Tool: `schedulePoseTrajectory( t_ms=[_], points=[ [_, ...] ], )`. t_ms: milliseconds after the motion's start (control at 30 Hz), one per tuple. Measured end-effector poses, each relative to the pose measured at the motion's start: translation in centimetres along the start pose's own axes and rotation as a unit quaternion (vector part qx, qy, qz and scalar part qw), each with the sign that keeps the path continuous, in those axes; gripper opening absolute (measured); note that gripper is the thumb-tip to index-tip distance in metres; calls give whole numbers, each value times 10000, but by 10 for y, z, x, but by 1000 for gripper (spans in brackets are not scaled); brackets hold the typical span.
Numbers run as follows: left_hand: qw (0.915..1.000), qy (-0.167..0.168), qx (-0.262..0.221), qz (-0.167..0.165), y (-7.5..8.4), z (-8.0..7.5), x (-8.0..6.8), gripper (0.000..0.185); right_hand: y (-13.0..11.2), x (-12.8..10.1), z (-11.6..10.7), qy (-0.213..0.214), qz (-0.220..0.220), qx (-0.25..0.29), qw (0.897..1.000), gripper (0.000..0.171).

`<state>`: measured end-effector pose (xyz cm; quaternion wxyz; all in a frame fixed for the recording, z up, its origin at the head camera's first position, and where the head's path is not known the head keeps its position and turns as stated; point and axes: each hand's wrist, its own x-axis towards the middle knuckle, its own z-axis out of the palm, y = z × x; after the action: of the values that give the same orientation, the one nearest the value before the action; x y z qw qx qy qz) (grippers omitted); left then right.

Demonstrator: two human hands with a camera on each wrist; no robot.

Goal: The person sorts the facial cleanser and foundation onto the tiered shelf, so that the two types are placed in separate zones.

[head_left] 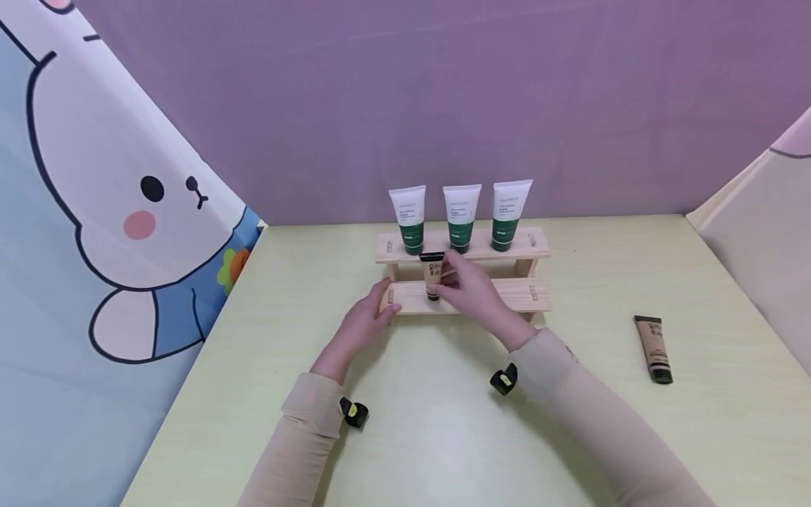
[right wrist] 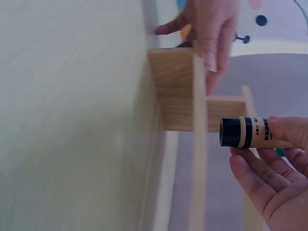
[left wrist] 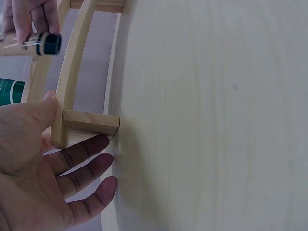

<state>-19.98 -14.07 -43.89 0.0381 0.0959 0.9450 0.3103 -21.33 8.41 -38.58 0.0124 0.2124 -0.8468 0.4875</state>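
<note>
A two-step rack point(head_left: 507, 296) stands on the table point(head_left: 602, 436), towards its far edge and about mid-width. On the rack's far, upper step three tubes point(head_left: 460, 218) stand upright in a row from left to right. Near of them, a fourth tube point(head_left: 434, 276) stands cap down over the lower step, left of its middle, held by the right hand point(head_left: 472, 289). The left hand point(head_left: 364, 320) rests against the rack's left end, thumb on the lower step. A fifth tube point(head_left: 653, 348) lies flat on the table, well apart to the right of the rack and nearer.
</note>
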Motion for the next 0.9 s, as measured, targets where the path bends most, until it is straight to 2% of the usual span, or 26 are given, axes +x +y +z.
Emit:
schedulePoseTrajectory(
  t_ms=[200,433,567,900],
  points=[
    [9999,14,-17,107,0,1,0,62,5,2,9,13,-16,-147,9999,26],
    [9999,28,-28,107,1,0,0,63,10,-2,6,-79,-11,-221,9997,33],
    [9999,-29,-70,72,1,0,-1,63,10,-13,-6,-50,-31,-467,9989,42],
    [9999,-66,-59,53,0,-2,-1,63,17,-55,-53,212,-94,-1092,9937,21]
  ],
)
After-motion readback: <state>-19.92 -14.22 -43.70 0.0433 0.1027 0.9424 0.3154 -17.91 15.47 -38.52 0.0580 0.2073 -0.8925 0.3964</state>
